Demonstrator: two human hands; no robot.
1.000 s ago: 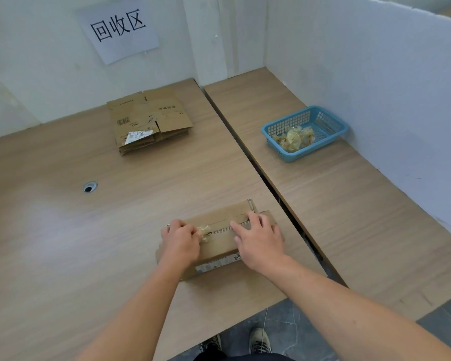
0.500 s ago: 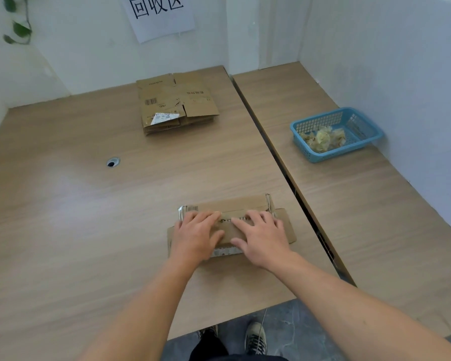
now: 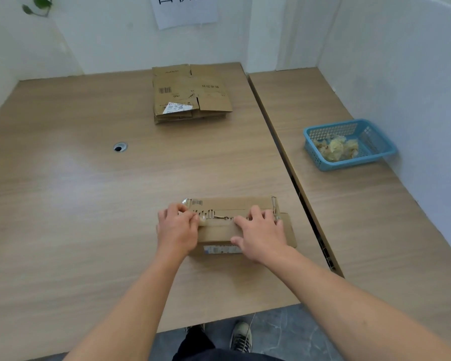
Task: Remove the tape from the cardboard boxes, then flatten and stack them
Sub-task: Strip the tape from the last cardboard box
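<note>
Cardboard box (image 3: 219, 231) lying near the front edge of the table (image 3: 89, 204). Left hand (image 3: 177, 230) is pinching clear tape (image 3: 203, 220) at the box's top seam, fingers curled. Right hand (image 3: 260, 230) is pressing on the box, fingers extended. Beyond the box, a flattened stack (image 3: 190, 95) is lying. To the box's far right, a blue basket (image 3: 349, 162) is holding tape scraps (image 3: 335, 148).

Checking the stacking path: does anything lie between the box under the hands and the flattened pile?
Nothing visible: only bare table between the box and the flattened pile; the blue basket sits off right.
</note>
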